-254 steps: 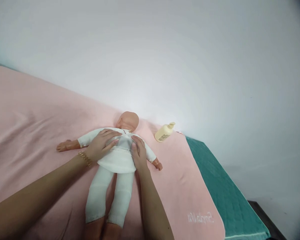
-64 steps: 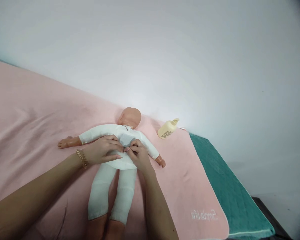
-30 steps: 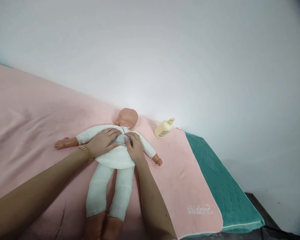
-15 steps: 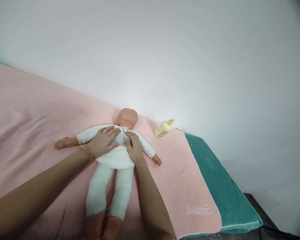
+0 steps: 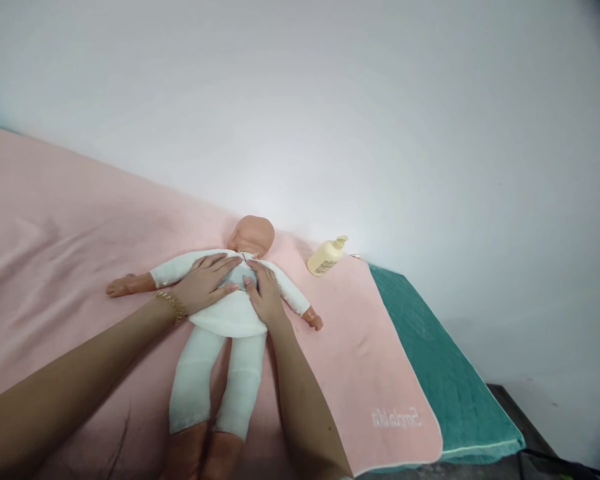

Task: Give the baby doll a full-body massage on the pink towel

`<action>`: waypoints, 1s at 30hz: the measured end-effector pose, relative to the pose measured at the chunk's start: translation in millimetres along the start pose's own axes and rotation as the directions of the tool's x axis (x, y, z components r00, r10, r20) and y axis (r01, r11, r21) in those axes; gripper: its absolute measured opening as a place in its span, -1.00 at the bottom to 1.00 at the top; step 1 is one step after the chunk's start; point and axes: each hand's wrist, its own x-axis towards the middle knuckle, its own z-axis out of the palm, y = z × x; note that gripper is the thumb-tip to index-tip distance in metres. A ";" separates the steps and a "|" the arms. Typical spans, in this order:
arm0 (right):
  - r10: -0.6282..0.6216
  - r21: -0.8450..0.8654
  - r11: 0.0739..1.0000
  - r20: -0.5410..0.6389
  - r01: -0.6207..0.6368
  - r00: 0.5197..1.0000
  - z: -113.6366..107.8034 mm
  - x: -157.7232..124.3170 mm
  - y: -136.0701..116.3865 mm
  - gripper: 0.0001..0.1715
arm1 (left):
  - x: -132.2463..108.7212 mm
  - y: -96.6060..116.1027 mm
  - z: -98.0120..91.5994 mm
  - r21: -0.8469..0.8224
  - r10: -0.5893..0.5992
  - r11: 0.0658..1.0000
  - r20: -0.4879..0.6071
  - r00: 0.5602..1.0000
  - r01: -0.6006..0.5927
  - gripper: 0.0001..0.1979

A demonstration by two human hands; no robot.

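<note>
A baby doll (image 5: pixel 230 320) in a white top and white leggings lies on a pink blanket, arms out to its sides and head away from me. On the left side of its chest rests my left hand (image 5: pixel 207 283), flat with the fingers stretched out; a gold bracelet circles that wrist. My right hand (image 5: pixel 266 293) lies on the other side of the chest, fingers extended and thumb apart. A grey patch on the doll's top shows between both hands. Neither hand grips anything.
Right of the doll's head, a pale yellow pump bottle (image 5: pixel 327 258) stands on the pink blanket (image 5: pixel 370 373). Beneath the blanket, a green mattress (image 5: pixel 445 360) sticks out at the right. A white wall (image 5: pixel 300 120) runs along the back. Dark furniture (image 5: pixel 520 420) shows at lower right.
Both hands stay on the doll's chest in nearly the same pose. The whole view has shifted very slightly.
</note>
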 end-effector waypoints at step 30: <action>-0.145 0.281 0.959 0.397 0.030 0.906 -47.6 -25.7 -41.6 -0.55 | -17.8 36.4 -45.8 -0.519 0.273 0.848 0.252 0.929 -0.108 -0.59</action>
